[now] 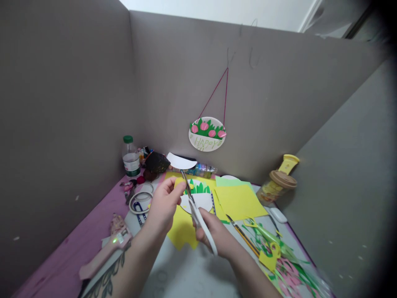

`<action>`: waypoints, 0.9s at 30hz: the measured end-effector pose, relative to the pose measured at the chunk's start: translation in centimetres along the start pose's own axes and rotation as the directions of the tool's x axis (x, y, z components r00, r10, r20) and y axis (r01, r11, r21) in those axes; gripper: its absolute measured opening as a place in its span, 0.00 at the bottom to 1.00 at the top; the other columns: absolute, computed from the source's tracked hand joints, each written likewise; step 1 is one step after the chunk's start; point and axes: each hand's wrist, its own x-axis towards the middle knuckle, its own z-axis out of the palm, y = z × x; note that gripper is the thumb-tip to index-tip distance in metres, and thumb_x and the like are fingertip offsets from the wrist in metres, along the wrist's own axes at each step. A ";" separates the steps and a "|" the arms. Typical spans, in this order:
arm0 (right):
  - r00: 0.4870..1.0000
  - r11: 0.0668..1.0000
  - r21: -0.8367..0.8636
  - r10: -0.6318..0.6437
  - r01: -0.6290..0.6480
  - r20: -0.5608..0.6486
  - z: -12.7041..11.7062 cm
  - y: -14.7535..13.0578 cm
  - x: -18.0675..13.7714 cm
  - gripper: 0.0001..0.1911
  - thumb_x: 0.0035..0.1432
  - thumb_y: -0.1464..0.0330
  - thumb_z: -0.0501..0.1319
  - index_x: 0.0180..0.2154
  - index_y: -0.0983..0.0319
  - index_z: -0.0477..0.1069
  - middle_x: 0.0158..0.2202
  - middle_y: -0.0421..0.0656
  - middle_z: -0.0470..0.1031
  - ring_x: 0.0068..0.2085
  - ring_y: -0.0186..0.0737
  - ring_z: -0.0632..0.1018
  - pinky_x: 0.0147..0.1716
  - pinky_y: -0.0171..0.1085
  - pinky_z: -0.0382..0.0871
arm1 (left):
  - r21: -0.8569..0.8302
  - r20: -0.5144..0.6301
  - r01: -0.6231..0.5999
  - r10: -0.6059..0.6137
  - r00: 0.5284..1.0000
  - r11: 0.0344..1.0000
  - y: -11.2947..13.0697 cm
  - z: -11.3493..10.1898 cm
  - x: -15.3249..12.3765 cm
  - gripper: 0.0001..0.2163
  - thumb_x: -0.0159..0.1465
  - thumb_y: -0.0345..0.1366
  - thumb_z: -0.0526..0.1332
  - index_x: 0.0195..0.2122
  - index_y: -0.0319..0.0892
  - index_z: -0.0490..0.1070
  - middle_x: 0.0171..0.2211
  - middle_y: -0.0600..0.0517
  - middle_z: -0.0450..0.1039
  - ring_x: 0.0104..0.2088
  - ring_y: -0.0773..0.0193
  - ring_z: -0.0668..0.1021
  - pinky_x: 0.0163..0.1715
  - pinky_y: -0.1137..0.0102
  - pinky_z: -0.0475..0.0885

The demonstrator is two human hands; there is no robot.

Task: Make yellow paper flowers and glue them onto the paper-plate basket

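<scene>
Holding a small yellow paper piece pinched between its fingertips, the left hand hovers above the middle of the desk. The right hand is wrapped tight around the white handles of the scissors, whose blades point up and away, their tips just beside the pinched piece; whether the blades are parted cannot be told.

Under both hands lies a yellow sheet and a white paper plate with green paper grass. The bare stretch of desk nearest the person is the only open room. Toward the left edge lie a pink glue gun and a roll of tape; a water bottle stands in the far left corner. Toward the right edge sit yellow-green sheets, a pencil, green and pink paper scraps and a jar with a brown lid.

Grey partition walls close the desk in on three sides. A finished plate decoration hangs on the back wall from a red string.
</scene>
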 end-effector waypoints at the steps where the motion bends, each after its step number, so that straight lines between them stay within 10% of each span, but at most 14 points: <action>1: 1.000 1.000 -0.005 -0.002 0.002 0.001 0.0 0.0 0.0 0.11 0.45 0.67 0.60 0.26 0.61 0.57 0.24 0.36 0.58 0.26 0.31 0.59 0.24 0.30 0.55 | 0.005 0.001 -0.001 0.001 1.000 1.000 0.0 0.0 0.0 0.09 0.54 0.39 0.63 0.26 0.40 0.67 0.22 0.58 0.60 0.21 0.75 0.60 0.20 0.77 0.56; 27: 1.000 1.000 -0.002 -0.014 0.014 0.005 -0.1 1.2 0.1 0.07 0.44 0.71 0.56 0.28 0.61 0.58 0.25 0.36 0.60 0.26 0.31 0.60 0.25 0.31 0.56 | 0.012 0.004 0.003 -0.003 1.000 1.000 -0.2 -0.2 0.3 0.11 0.54 0.42 0.63 0.27 0.39 0.66 0.23 0.57 0.62 0.21 0.74 0.64 0.21 0.77 0.59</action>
